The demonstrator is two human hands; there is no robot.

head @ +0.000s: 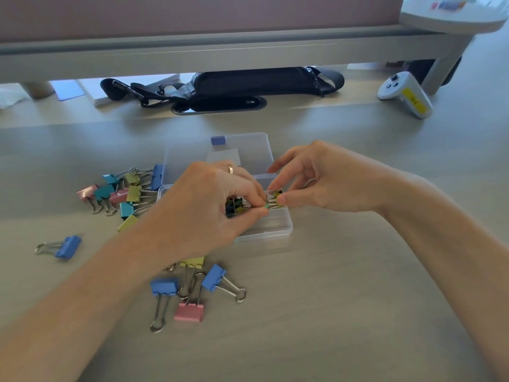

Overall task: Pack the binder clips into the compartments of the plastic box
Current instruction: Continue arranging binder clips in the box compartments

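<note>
Small binder clips (274, 201) pinched by left hand (209, 208) and right hand (311, 183), likely seating them in plastic box (275, 232) (lid (214, 158) open).

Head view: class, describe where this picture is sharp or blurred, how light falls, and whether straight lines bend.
Head view: light soft, faint shadows under the loose binder clips; head view: small clips pinched by left hand and right hand over the plastic box smear together; head view: the shelf edge bows with wide-angle distortion.
</note>
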